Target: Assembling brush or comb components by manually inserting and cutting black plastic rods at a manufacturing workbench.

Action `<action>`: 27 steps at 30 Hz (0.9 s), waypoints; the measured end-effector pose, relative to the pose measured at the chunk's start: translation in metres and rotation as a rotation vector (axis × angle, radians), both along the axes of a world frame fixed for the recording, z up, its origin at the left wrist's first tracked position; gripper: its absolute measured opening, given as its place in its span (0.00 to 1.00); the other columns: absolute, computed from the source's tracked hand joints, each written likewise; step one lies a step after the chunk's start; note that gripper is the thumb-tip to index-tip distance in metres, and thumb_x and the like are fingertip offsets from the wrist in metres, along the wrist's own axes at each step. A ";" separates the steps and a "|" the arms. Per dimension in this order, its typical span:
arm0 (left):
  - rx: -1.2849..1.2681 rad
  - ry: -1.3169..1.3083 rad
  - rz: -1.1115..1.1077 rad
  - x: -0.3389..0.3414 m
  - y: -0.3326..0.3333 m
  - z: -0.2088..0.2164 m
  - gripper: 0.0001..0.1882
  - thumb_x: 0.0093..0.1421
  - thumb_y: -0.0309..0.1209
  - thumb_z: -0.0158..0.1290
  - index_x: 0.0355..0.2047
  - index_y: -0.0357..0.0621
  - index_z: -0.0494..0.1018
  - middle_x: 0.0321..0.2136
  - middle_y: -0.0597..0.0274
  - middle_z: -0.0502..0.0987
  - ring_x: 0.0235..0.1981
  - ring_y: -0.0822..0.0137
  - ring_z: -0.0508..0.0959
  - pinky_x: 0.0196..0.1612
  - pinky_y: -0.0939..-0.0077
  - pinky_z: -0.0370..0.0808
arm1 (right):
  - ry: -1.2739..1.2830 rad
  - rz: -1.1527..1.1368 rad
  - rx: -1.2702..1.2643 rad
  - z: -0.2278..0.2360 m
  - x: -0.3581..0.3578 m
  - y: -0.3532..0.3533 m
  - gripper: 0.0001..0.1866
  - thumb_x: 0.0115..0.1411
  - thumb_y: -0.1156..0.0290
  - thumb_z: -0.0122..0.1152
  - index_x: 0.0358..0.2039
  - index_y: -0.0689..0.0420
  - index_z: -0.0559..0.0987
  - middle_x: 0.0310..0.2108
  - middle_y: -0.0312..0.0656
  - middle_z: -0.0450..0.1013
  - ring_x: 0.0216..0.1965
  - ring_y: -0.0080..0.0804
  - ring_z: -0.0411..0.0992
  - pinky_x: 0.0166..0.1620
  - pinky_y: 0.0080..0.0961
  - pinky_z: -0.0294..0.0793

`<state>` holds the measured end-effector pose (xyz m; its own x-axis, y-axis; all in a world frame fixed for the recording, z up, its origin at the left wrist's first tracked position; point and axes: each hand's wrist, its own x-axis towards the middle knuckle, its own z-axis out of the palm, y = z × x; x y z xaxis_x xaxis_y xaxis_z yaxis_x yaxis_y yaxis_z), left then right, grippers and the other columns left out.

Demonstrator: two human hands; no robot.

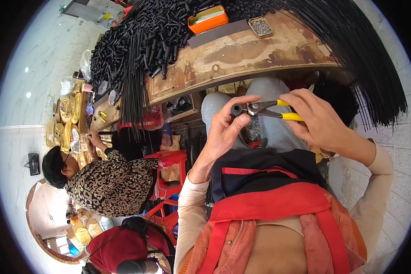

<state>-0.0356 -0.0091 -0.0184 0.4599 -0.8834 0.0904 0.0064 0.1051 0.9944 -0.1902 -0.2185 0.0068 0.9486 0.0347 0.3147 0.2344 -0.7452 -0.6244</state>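
Note:
My left hand (221,132) pinches a short round black part (237,109) between thumb and fingers, its hollow end facing up. Closed around the yellow handles is my right hand (319,119), which holds a pair of end-cutting pliers (256,108). The steel jaws meet a small thin piece at the side of the black part, near my left thumb tip. Whether the jaws bite on that piece is too small to tell. Both hands are above my lap, in front of the table's near edge.
A wooden table (242,59) bears a heap of black tubular parts (137,41), an orange box (208,19) and a small tray of metal bits (260,27). Long black rods (351,55) overhang its right end. A co-worker (114,182) sits left, near red stools (171,157).

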 end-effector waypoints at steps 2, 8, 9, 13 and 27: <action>0.002 0.001 0.013 0.000 -0.003 0.005 0.27 0.63 0.45 0.54 0.55 0.37 0.69 0.38 0.70 0.71 0.37 0.80 0.68 0.42 0.86 0.67 | -0.075 0.059 -0.020 -0.008 0.002 -0.003 0.16 0.58 0.77 0.57 0.46 0.61 0.69 0.24 0.45 0.72 0.22 0.37 0.75 0.25 0.30 0.73; 0.027 -0.063 -0.077 0.007 0.008 0.001 0.34 0.61 0.53 0.54 0.55 0.37 0.70 0.36 0.69 0.70 0.36 0.81 0.69 0.37 0.87 0.70 | 1.112 0.379 1.069 0.010 0.013 -0.003 0.20 0.57 0.66 0.62 0.44 0.64 0.68 0.16 0.40 0.69 0.10 0.27 0.68 0.16 0.22 0.67; 0.029 -0.091 -0.074 0.008 0.006 0.002 0.33 0.61 0.54 0.54 0.55 0.37 0.70 0.38 0.68 0.71 0.37 0.81 0.70 0.37 0.87 0.70 | 1.028 0.317 0.905 0.011 0.013 0.000 0.21 0.57 0.64 0.62 0.45 0.64 0.68 0.17 0.41 0.70 0.12 0.27 0.69 0.17 0.22 0.68; -0.010 -0.096 -0.001 -0.001 0.005 0.008 0.23 0.67 0.42 0.50 0.56 0.41 0.68 0.36 0.70 0.69 0.34 0.78 0.65 0.40 0.85 0.64 | -0.179 -0.030 -0.218 -0.009 0.015 -0.001 0.23 0.55 0.67 0.63 0.48 0.63 0.68 0.30 0.47 0.75 0.21 0.32 0.75 0.28 0.27 0.74; 0.064 -0.237 0.093 0.002 0.020 -0.008 0.11 0.68 0.35 0.48 0.41 0.39 0.65 0.25 0.62 0.65 0.27 0.70 0.65 0.31 0.75 0.64 | 0.809 0.076 0.203 0.040 0.028 0.013 0.17 0.65 0.60 0.52 0.34 0.63 0.78 0.23 0.38 0.77 0.19 0.25 0.72 0.24 0.23 0.69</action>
<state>-0.0335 0.0114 -0.0267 0.5122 -0.8455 0.1509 -0.2346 0.0313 0.9716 -0.1621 -0.2057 0.0464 0.8820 0.1232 -0.4549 -0.2986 -0.6007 -0.7417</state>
